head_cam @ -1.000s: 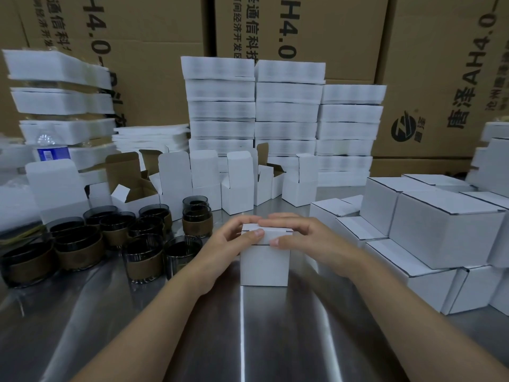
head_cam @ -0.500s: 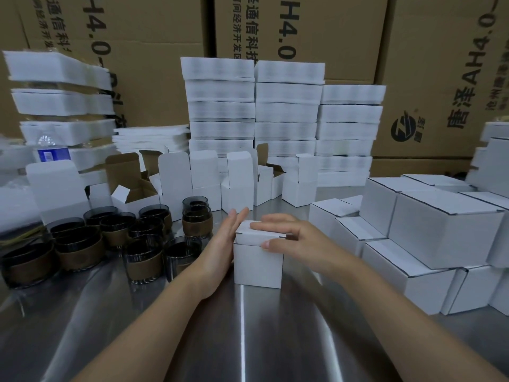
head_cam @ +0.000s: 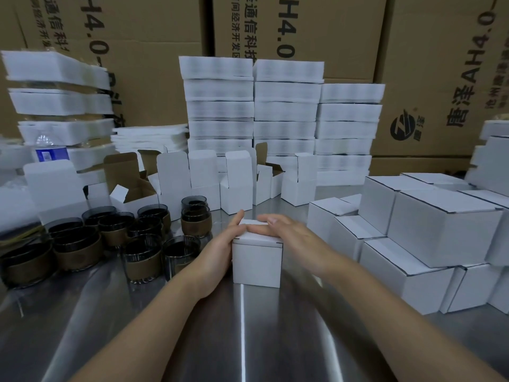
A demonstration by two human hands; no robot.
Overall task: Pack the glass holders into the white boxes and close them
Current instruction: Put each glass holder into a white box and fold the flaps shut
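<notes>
A small white box (head_cam: 256,261) stands on the steel table at the centre, its lid down. My left hand (head_cam: 220,248) lies flat against the box's left side, fingers straight. My right hand (head_cam: 286,230) rests flat on the lid, fingers stretched leftward. Several dark glass holders with brown bands (head_cam: 140,257) stand to the left of the box. Behind them is a row of open white boxes (head_cam: 237,186) with lids up.
Closed white boxes (head_cam: 440,230) are stacked at the right. Tall piles of flat white box blanks (head_cam: 286,111) stand at the back, with more (head_cam: 57,100) at the far left beside a water bottle (head_cam: 51,150). Large brown cartons (head_cam: 303,31) form the backdrop.
The lid went from being pinched by both hands to lying shut. My left hand moved off the top to the box's left side and my right hand flattened on the lid.
</notes>
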